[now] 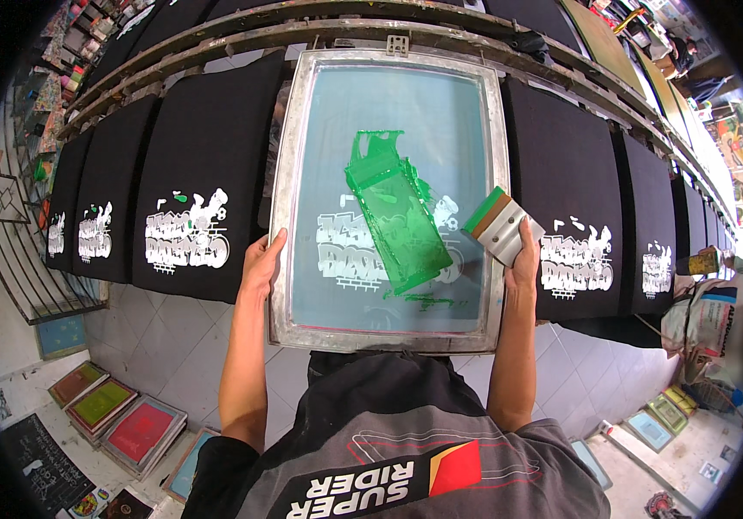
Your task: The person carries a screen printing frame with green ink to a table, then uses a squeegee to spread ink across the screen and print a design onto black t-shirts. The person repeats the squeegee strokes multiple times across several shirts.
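Observation:
A metal-framed printing screen (pixel 280 186) lies flat over a black shirt on a long rail table. Green ink (pixel 395 216) is smeared in a band across its blue mesh, over a pale stencil picture. My left hand (pixel 261 264) grips the frame's left edge. My right hand (pixel 524 253) rests on the frame's right edge and holds a squeegee (pixel 498 225) with a green-stained blade, lifted just above the mesh.
Black shirts with white prints lie in a row on both sides: one at left (pixel 203 164), one at right (pixel 566 190). Spare coloured screens (pixel 121 419) lean on the tiled floor at lower left. More screens and bags (pixel 700 329) sit at the right.

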Tool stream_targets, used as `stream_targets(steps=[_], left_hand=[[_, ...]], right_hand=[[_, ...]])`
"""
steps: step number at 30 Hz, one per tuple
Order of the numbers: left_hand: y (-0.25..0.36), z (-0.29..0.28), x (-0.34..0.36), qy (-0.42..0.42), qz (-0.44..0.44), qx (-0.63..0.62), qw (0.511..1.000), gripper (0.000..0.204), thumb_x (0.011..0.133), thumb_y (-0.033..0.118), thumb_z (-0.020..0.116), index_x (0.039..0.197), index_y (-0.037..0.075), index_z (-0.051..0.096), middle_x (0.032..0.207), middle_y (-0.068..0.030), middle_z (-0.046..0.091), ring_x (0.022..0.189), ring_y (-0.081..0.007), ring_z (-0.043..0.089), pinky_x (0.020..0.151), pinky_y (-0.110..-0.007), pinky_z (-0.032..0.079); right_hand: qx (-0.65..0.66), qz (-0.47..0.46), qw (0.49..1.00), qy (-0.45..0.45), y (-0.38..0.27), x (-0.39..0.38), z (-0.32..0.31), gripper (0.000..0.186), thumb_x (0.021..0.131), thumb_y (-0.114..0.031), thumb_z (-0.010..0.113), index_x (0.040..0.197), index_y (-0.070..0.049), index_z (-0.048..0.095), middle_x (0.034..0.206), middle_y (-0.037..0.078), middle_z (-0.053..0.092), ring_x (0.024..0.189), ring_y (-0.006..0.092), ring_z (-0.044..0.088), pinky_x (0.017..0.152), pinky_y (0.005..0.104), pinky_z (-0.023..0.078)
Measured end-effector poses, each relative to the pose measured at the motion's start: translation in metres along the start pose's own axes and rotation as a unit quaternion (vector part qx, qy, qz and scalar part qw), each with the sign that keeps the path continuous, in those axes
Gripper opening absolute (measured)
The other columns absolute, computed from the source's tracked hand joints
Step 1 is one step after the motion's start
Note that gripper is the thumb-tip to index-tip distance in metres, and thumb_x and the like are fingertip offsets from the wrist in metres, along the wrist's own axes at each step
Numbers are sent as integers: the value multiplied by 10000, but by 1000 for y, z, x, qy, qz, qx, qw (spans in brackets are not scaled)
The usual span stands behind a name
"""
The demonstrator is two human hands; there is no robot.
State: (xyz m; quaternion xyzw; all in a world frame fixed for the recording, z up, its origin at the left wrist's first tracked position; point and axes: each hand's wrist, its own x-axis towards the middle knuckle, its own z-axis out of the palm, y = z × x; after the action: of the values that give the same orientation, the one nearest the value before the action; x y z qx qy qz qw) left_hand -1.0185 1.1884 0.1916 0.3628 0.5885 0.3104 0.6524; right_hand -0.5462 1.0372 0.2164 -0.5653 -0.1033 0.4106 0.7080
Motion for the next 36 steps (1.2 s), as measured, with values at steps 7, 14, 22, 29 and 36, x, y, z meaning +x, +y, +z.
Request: stream_targets(steps=[7, 14, 22, 29, 36], left_hand=[[-1, -1, 2, -4, -1, -1, 1000, 403, 958, 341, 763, 1149, -11, 712, 1033, -40, 721, 923, -88, 628, 833, -257, 482], [-3, -2, 3, -5, -1, -7, 1000, 414, 951, 353, 770, 1145, -9, 714, 1020, -38, 718, 914, -88, 622, 826, -258, 477], [-3, -1, 2, 2, 8, 2, 1000, 418, 950, 368, 770, 1124, -9, 717, 992, -37, 714, 887, -89, 617, 800, -253, 474], [0, 2, 1, 7, 8, 3, 1000, 419, 952, 370, 765, 1119, -11, 720, 996, -39, 714, 892, -90, 618, 802, -254, 478], [-4, -1, 5, 9, -6, 5, 1000, 414, 949, 371, 768, 1116, -6, 730, 1003, -27, 712, 888, -80, 612, 799, -249, 470]], right_hand=[[-13, -6, 1000, 18, -1, -1, 2, 419, 1013, -335, 662, 1240, 15, 624, 1136, 107, 689, 1015, 197, 687, 916, 358, 548], [-18, -4, 1000, 13, -2, -2, 2, 408, 1018, -332, 654, 1229, 17, 631, 1126, 99, 687, 996, 187, 681, 896, 349, 541], [-11, -3, 1000, 17, 1, 0, 0, 393, 1020, -332, 651, 1213, 10, 637, 1102, 92, 687, 974, 177, 679, 879, 340, 541], [-13, -7, 1000, 12, 2, 1, -2, 397, 1020, -335, 653, 1209, 13, 642, 1096, 90, 691, 972, 178, 683, 872, 334, 547], [-2, 2, 1000, 18, 2, 2, -4, 416, 1026, -334, 642, 1240, 22, 626, 1137, 100, 687, 1007, 188, 684, 899, 346, 548]])
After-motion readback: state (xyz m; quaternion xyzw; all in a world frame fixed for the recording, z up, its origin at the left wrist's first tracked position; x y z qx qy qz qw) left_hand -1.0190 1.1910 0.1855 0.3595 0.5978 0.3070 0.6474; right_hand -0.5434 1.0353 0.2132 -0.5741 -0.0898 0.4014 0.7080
